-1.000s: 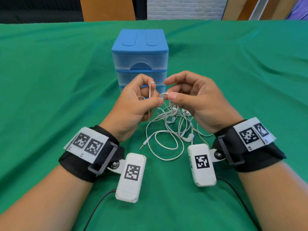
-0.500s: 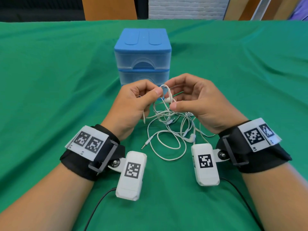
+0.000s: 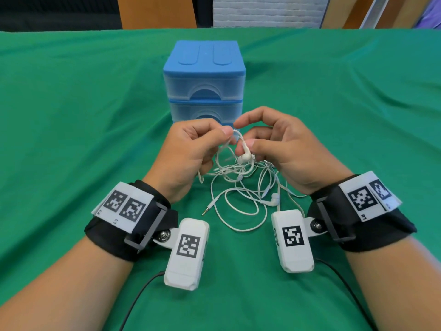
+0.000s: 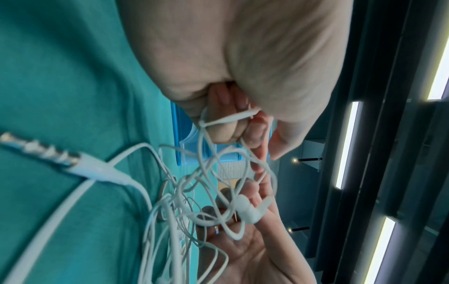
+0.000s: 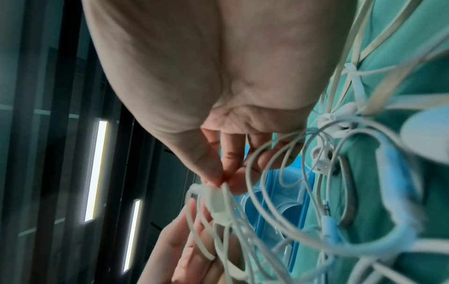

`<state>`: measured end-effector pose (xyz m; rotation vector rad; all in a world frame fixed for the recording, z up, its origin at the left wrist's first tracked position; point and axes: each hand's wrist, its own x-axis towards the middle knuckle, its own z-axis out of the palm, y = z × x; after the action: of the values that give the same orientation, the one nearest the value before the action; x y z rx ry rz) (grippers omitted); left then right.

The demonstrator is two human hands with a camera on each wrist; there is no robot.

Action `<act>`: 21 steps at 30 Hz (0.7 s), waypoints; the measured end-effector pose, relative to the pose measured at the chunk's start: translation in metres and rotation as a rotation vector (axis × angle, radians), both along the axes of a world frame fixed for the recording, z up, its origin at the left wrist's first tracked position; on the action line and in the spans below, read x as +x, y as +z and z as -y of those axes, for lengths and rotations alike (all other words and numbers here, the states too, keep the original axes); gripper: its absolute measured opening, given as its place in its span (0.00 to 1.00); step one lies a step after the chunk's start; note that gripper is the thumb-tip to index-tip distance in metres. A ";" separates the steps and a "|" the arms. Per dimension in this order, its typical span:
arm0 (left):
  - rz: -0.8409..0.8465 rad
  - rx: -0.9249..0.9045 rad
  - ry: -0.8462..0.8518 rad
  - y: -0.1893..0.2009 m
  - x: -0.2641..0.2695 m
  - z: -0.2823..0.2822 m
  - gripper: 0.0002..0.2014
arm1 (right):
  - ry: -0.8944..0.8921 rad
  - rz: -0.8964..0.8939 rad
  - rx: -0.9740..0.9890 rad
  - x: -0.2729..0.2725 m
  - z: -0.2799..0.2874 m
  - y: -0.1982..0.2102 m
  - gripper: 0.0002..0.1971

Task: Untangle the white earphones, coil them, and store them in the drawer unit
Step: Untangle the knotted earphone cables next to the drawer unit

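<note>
Left hand [image 3: 191, 149] pinches a cord loop; right hand [image 3: 281, 144] pinches one earbud [image 3: 245, 157]. White earphones [image 3: 238, 187] hang tangled between them, the rest on the green cloth [image 3: 71, 139] before the closed drawer unit [image 3: 204, 75]. Risk, as I judge it: pulling apart cinches the knot tighter.

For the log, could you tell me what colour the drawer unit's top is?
Blue drawer unit; head view.

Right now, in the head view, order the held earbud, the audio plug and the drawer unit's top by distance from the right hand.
1. Earbud, pinched in the right hand.
2. Audio plug, on the cloth toward the left wrist.
3. Drawer unit top, beyond both hands.
</note>
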<state>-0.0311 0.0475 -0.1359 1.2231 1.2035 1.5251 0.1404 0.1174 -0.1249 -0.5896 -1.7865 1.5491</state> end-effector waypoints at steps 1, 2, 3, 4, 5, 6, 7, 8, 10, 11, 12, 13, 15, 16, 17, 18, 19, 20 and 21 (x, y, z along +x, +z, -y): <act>0.056 -0.002 -0.002 0.001 -0.001 0.000 0.09 | -0.010 0.002 -0.008 0.000 0.000 0.000 0.14; 0.127 0.001 -0.004 0.002 -0.003 0.000 0.09 | -0.040 0.000 -0.011 0.000 -0.001 0.000 0.13; 0.210 0.012 -0.008 0.003 -0.005 0.000 0.10 | -0.086 -0.001 -0.011 0.001 -0.003 0.001 0.12; 0.294 0.030 -0.014 0.004 -0.008 0.000 0.10 | -0.144 0.003 -0.013 0.002 -0.005 0.001 0.12; 0.371 0.053 -0.019 0.004 -0.011 0.000 0.11 | -0.204 0.012 -0.019 0.003 -0.007 0.001 0.13; 0.438 0.078 -0.018 0.005 -0.013 0.000 0.11 | -0.258 0.020 -0.030 0.003 -0.008 0.001 0.13; 0.494 0.098 -0.011 0.005 -0.014 -0.001 0.11 | -0.304 0.021 -0.051 0.004 -0.010 0.001 0.13; 0.536 0.111 0.005 0.005 -0.015 -0.001 0.11 | -0.342 0.014 -0.080 0.004 -0.012 0.000 0.13; 0.567 0.129 0.040 0.004 -0.015 -0.001 0.11 | -0.388 0.002 -0.117 0.005 -0.014 0.000 0.10; 0.564 0.140 0.056 0.004 -0.015 -0.001 0.11 | -0.400 -0.003 -0.115 0.005 -0.014 0.000 0.09; 0.558 0.155 0.073 0.004 -0.015 -0.001 0.11 | -0.410 -0.016 -0.105 0.005 -0.015 0.001 0.08; 0.552 0.170 0.094 0.004 -0.015 -0.001 0.11 | -0.425 -0.036 -0.091 0.005 -0.015 0.001 0.08; 0.510 0.179 0.162 0.002 -0.016 -0.002 0.08 | -0.471 -0.086 -0.069 0.006 -0.016 0.002 0.07; 0.446 0.168 0.211 0.001 -0.016 -0.002 0.07 | -0.495 -0.112 -0.066 0.007 -0.017 0.002 0.06; 0.353 0.151 0.262 0.001 -0.016 -0.003 0.07 | -0.512 -0.137 -0.065 0.008 -0.017 0.003 0.07; 0.252 0.134 0.306 0.000 -0.016 -0.003 0.08 | -0.520 -0.161 -0.064 0.010 -0.018 0.003 0.08; 0.165 0.123 0.339 -0.001 -0.016 -0.003 0.10 | -0.517 -0.182 -0.065 0.011 -0.018 0.004 0.10; 0.097 0.116 0.358 -0.001 -0.016 -0.003 0.11 | -0.499 -0.203 -0.072 0.012 -0.018 0.005 0.12; 0.041 0.112 0.369 -0.001 -0.015 -0.003 0.13 | -0.467 -0.223 -0.082 0.012 -0.018 0.005 0.14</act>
<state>-0.0466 0.0507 -0.1373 1.0743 1.3875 1.8993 0.1526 0.1351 -0.1196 -0.7763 -1.3086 1.3078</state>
